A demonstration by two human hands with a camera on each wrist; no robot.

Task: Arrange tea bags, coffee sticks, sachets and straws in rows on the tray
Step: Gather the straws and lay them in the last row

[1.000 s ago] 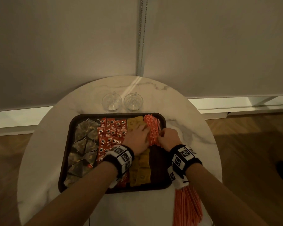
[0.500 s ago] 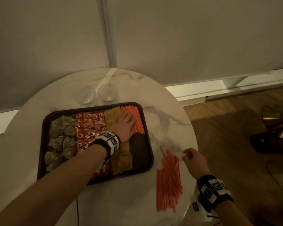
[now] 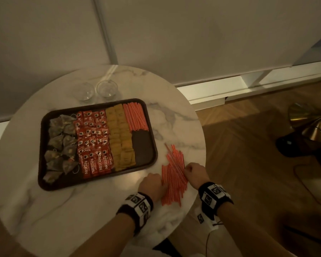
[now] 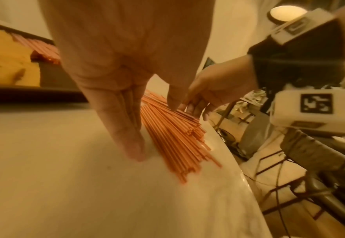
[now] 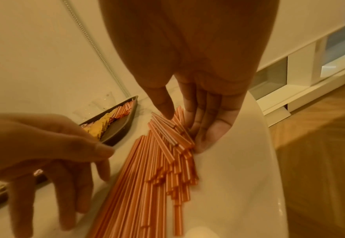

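I'm bracketing the loose straws (image 3: 173, 176) near the bench's (image 3: 82, 210) right edge, left hand (image 3: 152, 186) and right hand (image 3: 195, 174) both flat, fingers relaxed. The tray's (image 3: 43, 145) near-right corner is awaiting them; other rows are looking filled.

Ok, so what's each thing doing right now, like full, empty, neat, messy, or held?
Tray: nearly full, one bare patch at its near right corner.
Straws on the tray: neat row.
Loose straws: messy pile on the table, between both hands.
Left hand: fingers straight, touching the pile.
Right hand: fingers straight, against the pile.
Two glasses: upright, empty.
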